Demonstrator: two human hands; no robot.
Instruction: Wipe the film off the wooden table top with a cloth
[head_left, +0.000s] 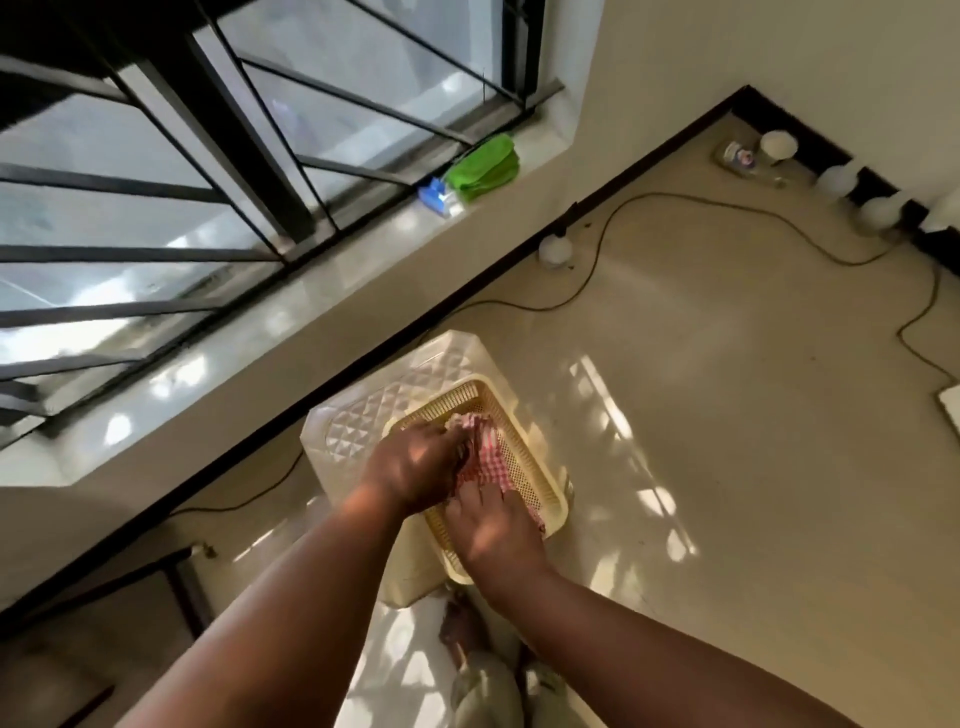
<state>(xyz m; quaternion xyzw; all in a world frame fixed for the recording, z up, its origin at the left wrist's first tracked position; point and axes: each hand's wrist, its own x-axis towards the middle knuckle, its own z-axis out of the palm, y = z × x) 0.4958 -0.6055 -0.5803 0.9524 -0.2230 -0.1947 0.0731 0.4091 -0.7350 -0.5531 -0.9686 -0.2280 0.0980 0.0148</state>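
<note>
Both the left hand (415, 467) and right hand (491, 530) grip the checked cloth (483, 457) inside a yellow basket (540, 467) on a plastic stool (363, 415). No wooden surface shows; wiping looks unstarted.

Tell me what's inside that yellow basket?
A red-checked cloth lies in the yellow basket, with the left hand and right hand on it. Anything beneath the cloth and hands is hidden.

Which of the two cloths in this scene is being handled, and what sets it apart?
The red-checked cloth in the yellow basket: both hands, left and right, are on it. The green cloth lies untouched on the window sill.
</note>
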